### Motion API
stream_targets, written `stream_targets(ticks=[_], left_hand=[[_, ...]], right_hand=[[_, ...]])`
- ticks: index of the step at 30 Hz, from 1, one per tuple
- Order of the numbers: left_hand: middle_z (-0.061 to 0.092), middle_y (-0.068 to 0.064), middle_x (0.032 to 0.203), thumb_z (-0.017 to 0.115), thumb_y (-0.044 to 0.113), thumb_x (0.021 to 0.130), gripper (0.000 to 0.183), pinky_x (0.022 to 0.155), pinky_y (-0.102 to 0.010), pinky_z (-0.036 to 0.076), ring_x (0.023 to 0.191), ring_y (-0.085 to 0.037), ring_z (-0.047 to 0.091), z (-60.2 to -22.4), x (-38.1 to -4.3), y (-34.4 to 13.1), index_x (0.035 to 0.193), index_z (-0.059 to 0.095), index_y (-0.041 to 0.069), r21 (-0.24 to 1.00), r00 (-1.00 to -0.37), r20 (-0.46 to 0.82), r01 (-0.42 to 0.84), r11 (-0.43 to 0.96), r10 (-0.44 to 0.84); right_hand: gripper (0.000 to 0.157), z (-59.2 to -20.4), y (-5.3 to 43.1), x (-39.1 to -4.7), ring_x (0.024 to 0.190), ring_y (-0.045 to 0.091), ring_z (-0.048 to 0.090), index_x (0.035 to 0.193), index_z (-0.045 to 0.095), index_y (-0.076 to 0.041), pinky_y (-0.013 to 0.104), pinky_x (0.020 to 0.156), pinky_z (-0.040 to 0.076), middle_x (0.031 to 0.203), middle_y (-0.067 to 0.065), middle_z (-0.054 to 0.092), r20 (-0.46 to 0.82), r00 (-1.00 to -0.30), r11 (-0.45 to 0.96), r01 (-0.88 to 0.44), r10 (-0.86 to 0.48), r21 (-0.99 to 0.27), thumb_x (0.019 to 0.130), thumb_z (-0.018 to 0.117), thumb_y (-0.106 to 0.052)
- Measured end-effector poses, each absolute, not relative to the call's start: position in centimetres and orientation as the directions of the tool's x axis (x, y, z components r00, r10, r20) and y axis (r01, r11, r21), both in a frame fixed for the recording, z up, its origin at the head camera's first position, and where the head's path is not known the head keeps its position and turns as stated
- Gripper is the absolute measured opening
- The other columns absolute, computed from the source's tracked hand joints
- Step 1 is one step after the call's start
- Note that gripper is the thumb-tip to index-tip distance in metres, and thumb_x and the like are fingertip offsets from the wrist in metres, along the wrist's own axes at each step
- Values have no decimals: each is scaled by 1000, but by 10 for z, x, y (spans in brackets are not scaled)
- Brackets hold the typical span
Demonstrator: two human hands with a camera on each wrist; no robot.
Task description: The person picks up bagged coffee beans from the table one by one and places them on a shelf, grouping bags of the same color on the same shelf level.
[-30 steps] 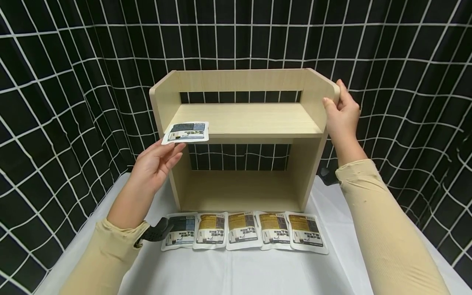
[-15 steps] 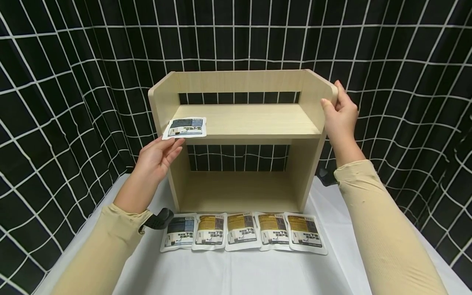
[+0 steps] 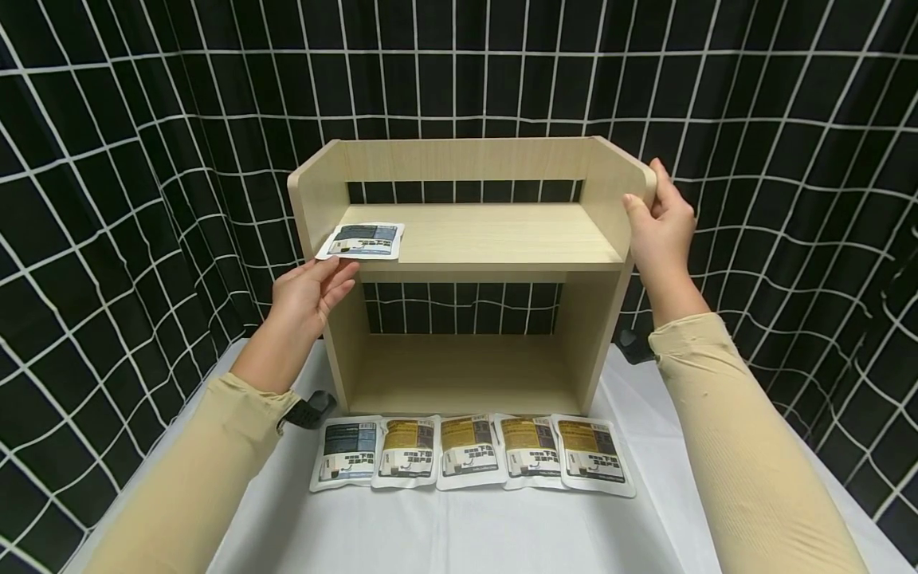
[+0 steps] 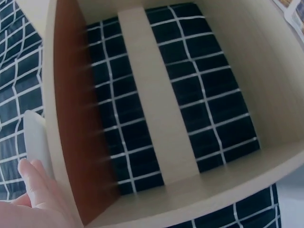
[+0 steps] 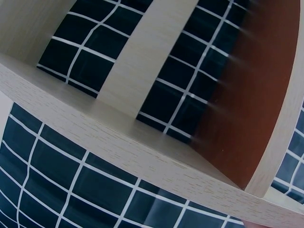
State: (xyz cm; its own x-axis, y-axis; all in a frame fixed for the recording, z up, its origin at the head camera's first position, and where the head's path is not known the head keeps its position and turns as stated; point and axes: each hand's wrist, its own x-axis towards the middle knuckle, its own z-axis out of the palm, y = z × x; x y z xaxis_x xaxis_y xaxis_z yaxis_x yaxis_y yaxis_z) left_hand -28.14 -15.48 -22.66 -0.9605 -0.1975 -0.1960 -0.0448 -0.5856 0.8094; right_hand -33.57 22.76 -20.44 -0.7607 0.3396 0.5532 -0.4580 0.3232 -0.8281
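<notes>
I have the left hand (image 3: 304, 296) pinching the pouch (image 3: 362, 240) by its near rim (image 3: 376, 257), at the near left of the upper shelf (image 3: 495, 231); the right hand (image 3: 665, 227) grips the rack (image 3: 466, 160) on the right. I judge the pouch light, pliable, slightly slippery: hold that flat rim.

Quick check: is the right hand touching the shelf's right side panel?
Touching. The head view shows it: the right hand grips the right side panel by its front edge, thumb over the inner face.
</notes>
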Motion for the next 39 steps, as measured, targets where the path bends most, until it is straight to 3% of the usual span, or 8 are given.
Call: stream_targets(ticks=[6,18,30,39], left_hand=[[68,-4,67,56,8,98,8,53,-19,53,59,-11,69,-230,-286,-154,103,54,2,871,-955,-179,-43,-489,-236],[67,-3,62,58,21,98,18,48,-21,52,54,-13,68,-236,-290,-157,99,54,3,939,-957,-170,-85,-334,-235],[68,1,71,56,28,99,21,56,-20,54,60,-11,69,-246,-281,-166,105,54,8,961,-964,-181,-131,-244,-195],[68,3,80,54,29,100,48,61,-21,55,67,-9,70,-259,-257,-173,134,46,-3,972,-980,-127,-92,-216,-156]], right_hand=[[56,-205,228,-336,132,12,44,152,33,-17,25,102,38,151,7,40,551,-764,318,-458,336,-830,100,52,-8],[56,-204,227,-334,131,13,44,152,33,-18,26,102,38,151,7,40,542,-768,329,-442,341,-834,100,52,-9],[56,-204,226,-332,131,12,45,152,34,-19,26,103,38,150,6,41,540,-765,331,-437,351,-836,100,52,-10],[55,-204,226,-332,129,12,46,152,34,-19,27,102,38,150,6,42,542,-765,347,-431,350,-833,100,52,-11]])
